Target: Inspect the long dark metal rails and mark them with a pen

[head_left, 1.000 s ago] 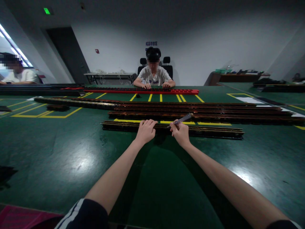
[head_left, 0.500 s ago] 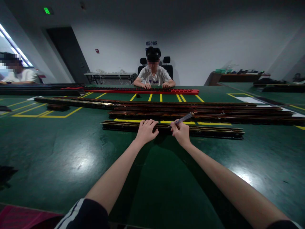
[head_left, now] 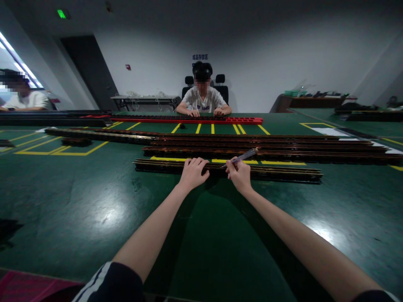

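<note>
A long dark rail (head_left: 277, 173) with thin gold-coloured edges lies crosswise on the green table in front of me. My left hand (head_left: 194, 173) grips it near its middle, fingers bent over the top and thumb on the near side. Just to the right, my right hand (head_left: 239, 175) pinches a slim pointed tool with a clear handle (head_left: 248, 154), which looks like a small screwdriver. Its handle slants up to the right and its thin tip points down-left at the rail between my hands. The exact contact point is too dark to make out.
Behind the rail lies a bundle of similar long rails (head_left: 270, 151). Farther back is a red slotted strip (head_left: 244, 121), with a seated person's hands (head_left: 206, 112) at it. Another person (head_left: 27, 98) sits at far left. Yellow tape lines (head_left: 52, 153) mark the table (head_left: 78, 197).
The clear-handled tool has turned or shifted very slightly in my right hand. Both hands stay at the same places on the rail.
</note>
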Tool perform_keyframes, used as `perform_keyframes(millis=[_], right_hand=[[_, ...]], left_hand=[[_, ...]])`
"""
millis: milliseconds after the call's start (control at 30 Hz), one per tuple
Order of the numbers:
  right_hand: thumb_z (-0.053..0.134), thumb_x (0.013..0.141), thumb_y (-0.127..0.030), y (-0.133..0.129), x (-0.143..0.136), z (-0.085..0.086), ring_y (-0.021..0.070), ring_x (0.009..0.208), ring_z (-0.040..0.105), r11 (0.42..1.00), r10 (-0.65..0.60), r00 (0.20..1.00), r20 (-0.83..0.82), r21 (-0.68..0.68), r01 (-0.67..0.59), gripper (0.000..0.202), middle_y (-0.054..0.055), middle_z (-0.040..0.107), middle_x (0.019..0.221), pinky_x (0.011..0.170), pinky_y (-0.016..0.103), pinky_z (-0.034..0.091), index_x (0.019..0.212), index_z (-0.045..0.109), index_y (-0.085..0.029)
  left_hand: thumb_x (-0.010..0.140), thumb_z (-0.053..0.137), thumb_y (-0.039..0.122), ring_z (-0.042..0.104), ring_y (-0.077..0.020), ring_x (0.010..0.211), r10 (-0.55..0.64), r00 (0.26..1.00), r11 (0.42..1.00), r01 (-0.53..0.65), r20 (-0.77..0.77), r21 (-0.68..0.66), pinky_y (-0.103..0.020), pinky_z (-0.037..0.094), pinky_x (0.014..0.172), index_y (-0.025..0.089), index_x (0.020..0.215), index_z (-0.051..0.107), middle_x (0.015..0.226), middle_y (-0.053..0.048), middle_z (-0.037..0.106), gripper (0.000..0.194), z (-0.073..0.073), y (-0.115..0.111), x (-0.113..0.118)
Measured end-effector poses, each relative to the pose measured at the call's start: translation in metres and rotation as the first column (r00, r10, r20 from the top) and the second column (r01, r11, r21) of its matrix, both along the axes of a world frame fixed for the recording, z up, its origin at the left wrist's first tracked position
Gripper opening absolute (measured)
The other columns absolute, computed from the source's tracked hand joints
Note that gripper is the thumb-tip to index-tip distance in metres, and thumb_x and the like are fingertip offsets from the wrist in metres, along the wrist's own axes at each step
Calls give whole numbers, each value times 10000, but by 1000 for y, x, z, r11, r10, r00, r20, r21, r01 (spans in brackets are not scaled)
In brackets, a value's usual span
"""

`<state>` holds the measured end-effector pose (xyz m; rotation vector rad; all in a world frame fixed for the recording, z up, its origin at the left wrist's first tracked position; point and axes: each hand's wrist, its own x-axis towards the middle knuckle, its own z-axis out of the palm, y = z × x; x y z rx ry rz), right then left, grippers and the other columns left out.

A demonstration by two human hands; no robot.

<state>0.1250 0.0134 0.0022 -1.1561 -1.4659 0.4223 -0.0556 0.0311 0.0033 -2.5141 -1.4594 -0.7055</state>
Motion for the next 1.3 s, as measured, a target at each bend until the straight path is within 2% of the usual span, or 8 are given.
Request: perform_keyframes(millis=[200, 500, 767, 1067, 1300], right_hand=[[493, 841, -580, 1, 1, -1, 133, 381, 514, 1000, 27, 999, -21, 0, -27, 423, 17, 574, 528, 408, 258, 416, 647, 489, -205], [483, 858, -559, 1, 1, -1, 142, 409, 537, 999, 10, 999, 51, 31, -12, 414, 27, 585, 527, 429, 260, 425, 643, 490, -206], [478, 861, -571, 1, 0, -1, 153, 431, 559, 999, 9, 999, 47, 33, -11, 425, 39, 600, 544, 426, 262, 438, 646, 494, -204], [478, 865, -474, 4, 2, -4, 164, 437, 562, 1000, 2, 998, 70, 27, -4, 324, 33, 587, 537, 436, 265, 426, 671, 483, -213], [479, 862, -468, 3, 0, -2, 168, 446, 570, 1000, 17, 996, 89, 24, -20, 319, 33, 584, 533, 447, 267, 429, 669, 488, -214]], left_hand=[[868, 479, 285, 570, -247, 1054, 8, 1000, 1000, -8, -1, 28, -424, 368, 947, 201, 1129, 602, 1126, -79, 658, 300, -2, 1, 1], [883, 453, 260, 575, -238, 1068, -6, 1000, 1000, 6, 3, 23, -435, 370, 979, 177, 1134, 597, 1144, -91, 651, 301, -4, 2, 3], [888, 437, 240, 577, -242, 1064, -11, 1000, 1000, 12, -16, 26, -439, 379, 977, 171, 1134, 593, 1139, -96, 650, 300, -4, 3, 4], [887, 424, 226, 570, -246, 1050, -11, 999, 998, 14, -53, 57, -427, 391, 950, 160, 1156, 582, 1136, -98, 645, 319, -5, 2, 5], [879, 409, 192, 568, -244, 1057, 3, 999, 999, -1, -37, 45, -425, 391, 949, 166, 1167, 577, 1137, -97, 647, 334, -5, 3, 4]])
